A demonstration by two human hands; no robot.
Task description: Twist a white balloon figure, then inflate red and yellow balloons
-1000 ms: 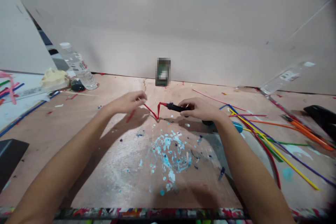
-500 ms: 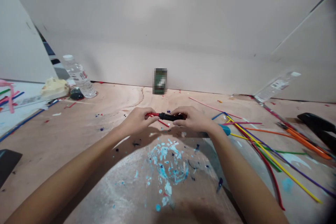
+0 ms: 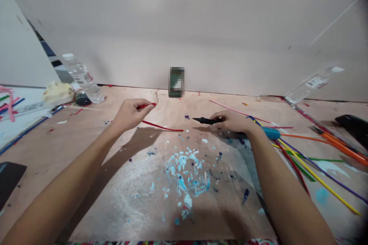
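Note:
My left hand [image 3: 130, 113] is raised over the left middle of the table, its fingers closed on a short red stick [image 3: 149, 105]. Just below it a thin red strip [image 3: 163, 126] reaches to the right; whether its left end meets the hand is hidden. My right hand [image 3: 230, 120] grips a slim black pen-like tool [image 3: 202, 120], its pointed tip facing left. Most of that tool's body lies inside the fingers. A blue-handled tool [image 3: 271, 133] rests just beyond the right wrist, partly covered by the forearm.
Several coloured strips [image 3: 324, 183] and orange-handled pliers [image 3: 342, 146] lie at the right. Clear bottles stand at left [image 3: 86, 82] and lean at right [image 3: 312, 84]. A blurred-out dark card-like object [image 3: 176, 82] stands by the back wall. Blue flecks [image 3: 186, 176] dot the front sheet.
My hands have drawn apart, left hand leftward with the red stick, right hand rightward with the black tool. The two pieces met end to end before. The red strip now shows more fully.

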